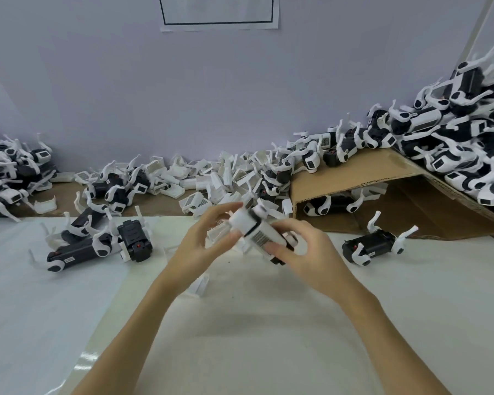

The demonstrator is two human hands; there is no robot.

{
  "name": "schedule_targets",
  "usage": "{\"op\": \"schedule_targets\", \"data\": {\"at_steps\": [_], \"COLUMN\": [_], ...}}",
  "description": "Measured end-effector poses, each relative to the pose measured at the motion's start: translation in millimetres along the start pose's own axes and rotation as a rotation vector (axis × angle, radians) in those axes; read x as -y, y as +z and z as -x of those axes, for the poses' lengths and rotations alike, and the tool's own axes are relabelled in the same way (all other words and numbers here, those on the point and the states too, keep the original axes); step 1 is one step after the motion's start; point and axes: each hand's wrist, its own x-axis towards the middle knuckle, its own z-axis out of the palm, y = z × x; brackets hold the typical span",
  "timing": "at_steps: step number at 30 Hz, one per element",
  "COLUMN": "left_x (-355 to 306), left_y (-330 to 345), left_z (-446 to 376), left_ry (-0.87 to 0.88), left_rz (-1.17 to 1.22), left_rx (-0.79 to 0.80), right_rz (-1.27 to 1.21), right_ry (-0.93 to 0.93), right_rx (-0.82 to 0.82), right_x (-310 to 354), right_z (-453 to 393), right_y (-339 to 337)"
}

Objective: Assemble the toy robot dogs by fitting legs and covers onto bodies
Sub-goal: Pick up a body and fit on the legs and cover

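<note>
Both hands hold one toy robot dog (254, 232) above the middle of the table. Its white cover with a barcode label faces up and a black body shows beneath. My left hand (206, 243) grips its far left end with curled fingers. My right hand (303, 252) grips its near right end, thumb on the cover. Black bodies with white legs (97, 240) lie on the table at the left, and another one (374, 246) lies at the right. A loose white cover (198, 285) lies under my left wrist.
A heap of loose white covers (208, 181) runs along the back wall. Finished dogs pile on a tilted cardboard sheet (368, 169) at the right and in a heap (9, 172) at far left. The white table sheet (254, 323) stretches toward me.
</note>
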Motion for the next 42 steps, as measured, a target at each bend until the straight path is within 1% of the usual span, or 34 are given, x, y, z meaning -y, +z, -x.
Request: {"op": "schedule_targets", "data": {"at_steps": [1, 2, 4, 6, 8, 9, 11, 14, 18, 20, 22, 23, 24, 25, 26, 27, 29, 31, 32, 33, 34, 36, 37, 38, 40, 42], "left_x": [0, 0, -1, -2, -2, -2, -3, -4, 0, 4, 7, 7, 8, 10, 11, 11, 8, 4, 2, 2, 2, 6, 6, 5, 4, 4], "left_y": [9, 18, 31, 33, 30, 28, 24, 22, 29, 29, 24, 20, 17, 16, 17, 19, 22, 21, 22, 23, 25, 27, 25, 22, 18, 18], "left_z": [0, 1, 1, 0, 0, 1, 3, 1, -3, -4, -3, -3, -2, -2, -1, -1, -3, -5, -6, -6, -6, -5, -4, -2, -1, -1], "left_ry": [0.018, 0.048, 0.129, 0.229, 0.279, 0.268, 0.192, 0.078, 0.041, 0.016, 0.002, -0.021, -0.049, -0.078, -0.113, -0.149, -0.222, -0.286, -0.306, -0.307, -0.286, -0.207, -0.173, -0.167, -0.195, -0.232], "left_rz": [-0.026, -0.084, -0.187, -0.278, -0.362, -0.356, -0.291, -0.246, -0.272, -0.264, -0.205, -0.15, -0.096, -0.058, -0.028, 0.007, 0.109, 0.207, 0.226, 0.204, 0.112, -0.162, -0.202, -0.142, 0.057, 0.216], "left_rx": [-0.09, -0.165, -0.295, -0.479, -0.632, -0.671, -0.691, -0.653, -0.582, -0.458, -0.247, -0.145, -0.081, -0.069, -0.096, -0.139, -0.193, -0.188, -0.174, -0.161, -0.156, -0.169, -0.141, -0.086, 0.024, 0.005], "right_rz": [0.118, 0.229, 0.351, 0.315, 0.271, 0.261, 0.234, 0.187, 0.216, 0.259, 0.285, 0.262, 0.21, 0.149, 0.114, 0.118, 0.242, 0.379, 0.407, 0.406, 0.383, 0.309, 0.279, 0.267, 0.298, 0.316], "right_ry": [-0.087, -0.169, -0.264, -0.268, -0.278, -0.286, -0.279, -0.2, -0.151, -0.133, -0.141, -0.137, -0.115, -0.082, -0.067, -0.095, -0.19, -0.256, -0.271, -0.266, -0.242, -0.177, -0.138, -0.101, -0.071, -0.087], "right_rx": [-0.05, -0.065, -0.063, -0.065, -0.064, -0.061, -0.057, -0.049, -0.027, -0.012, -0.031, -0.044, -0.056, -0.058, -0.053, -0.054, -0.054, -0.107, -0.143, -0.158, -0.144, -0.081, -0.053, -0.034, -0.038, -0.078], "right_x": [0, -1, -1, 3, 10, 13, 17, 17, 11, 8, 3, 0, -3, -4, -5, -4, -3, -2, -2, -2, -2, -4, -5, -7, -9, -8], "right_z": [0, 1, 3, 5, 7, 9, 12, 12, 10, 8, 6, 6, 6, 6, 6, 6, 5, 3, 2, 3, 4, 6, 7, 8, 8, 8], "right_y": [7, 14, 29, 39, 46, 50, 56, 57, 48, 41, 34, 30, 28, 27, 27, 27, 29, 33, 35, 35, 36, 37, 36, 35, 33, 32]}}
